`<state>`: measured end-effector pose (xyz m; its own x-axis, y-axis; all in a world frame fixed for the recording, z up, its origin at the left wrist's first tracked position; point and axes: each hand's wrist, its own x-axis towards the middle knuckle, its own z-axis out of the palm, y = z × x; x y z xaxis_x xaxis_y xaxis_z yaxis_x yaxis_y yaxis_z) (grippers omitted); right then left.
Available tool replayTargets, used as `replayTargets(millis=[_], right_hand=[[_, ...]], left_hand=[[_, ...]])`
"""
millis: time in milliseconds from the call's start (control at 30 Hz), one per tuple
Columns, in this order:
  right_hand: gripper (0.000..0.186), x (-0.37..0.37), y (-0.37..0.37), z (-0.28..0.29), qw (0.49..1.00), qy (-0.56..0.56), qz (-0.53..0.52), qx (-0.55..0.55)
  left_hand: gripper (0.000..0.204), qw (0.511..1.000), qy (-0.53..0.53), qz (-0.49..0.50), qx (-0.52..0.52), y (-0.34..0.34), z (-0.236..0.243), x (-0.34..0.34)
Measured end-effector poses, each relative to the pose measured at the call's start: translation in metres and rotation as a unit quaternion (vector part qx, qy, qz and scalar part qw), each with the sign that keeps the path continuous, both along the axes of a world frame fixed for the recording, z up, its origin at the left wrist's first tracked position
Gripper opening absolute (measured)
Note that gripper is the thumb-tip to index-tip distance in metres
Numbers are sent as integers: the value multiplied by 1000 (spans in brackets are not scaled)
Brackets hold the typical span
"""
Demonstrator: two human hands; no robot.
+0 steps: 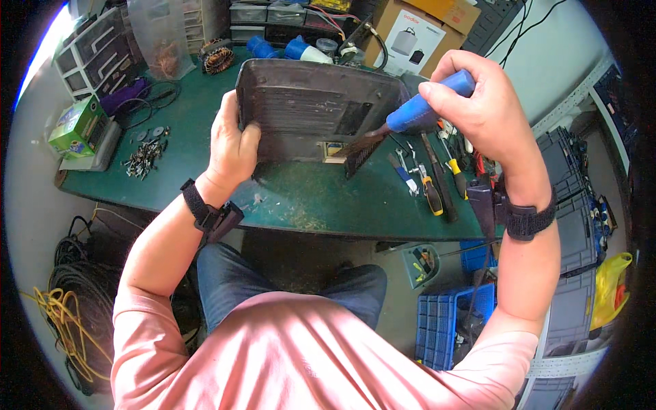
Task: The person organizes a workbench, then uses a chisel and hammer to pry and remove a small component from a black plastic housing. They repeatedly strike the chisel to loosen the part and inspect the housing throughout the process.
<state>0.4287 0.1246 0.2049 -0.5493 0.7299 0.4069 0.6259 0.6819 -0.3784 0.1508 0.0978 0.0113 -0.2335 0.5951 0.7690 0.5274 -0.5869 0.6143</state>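
Apparently brushing is unfinished: left hand (232, 145), ten o'clock, grips the marked dark panel (301, 102); right hand (482, 102), two o'clock, grasps the brush (410, 117).

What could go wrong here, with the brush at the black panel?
The left hand grips the black panel at its left side, so it might twist if the brush in the right hand presses hard. The pile of small loose parts left of the left hand could scatter if that arm swings outward.
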Motion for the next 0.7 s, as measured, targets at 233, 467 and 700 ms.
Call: replayTargets(millis=[233,467,700], right_hand=[[27,-22,13,11,996,-80,21,33],[26,-64,0,39,992,-102,-42,-67],[31,-70,1,37,990,-95,-79,-60]], left_hand=[[44,999,-34,-35,-10,0,4,3],[44,1000,0,-17,7,4,5,-1],[50,999,-1,28,-18,-1,11,-2]])
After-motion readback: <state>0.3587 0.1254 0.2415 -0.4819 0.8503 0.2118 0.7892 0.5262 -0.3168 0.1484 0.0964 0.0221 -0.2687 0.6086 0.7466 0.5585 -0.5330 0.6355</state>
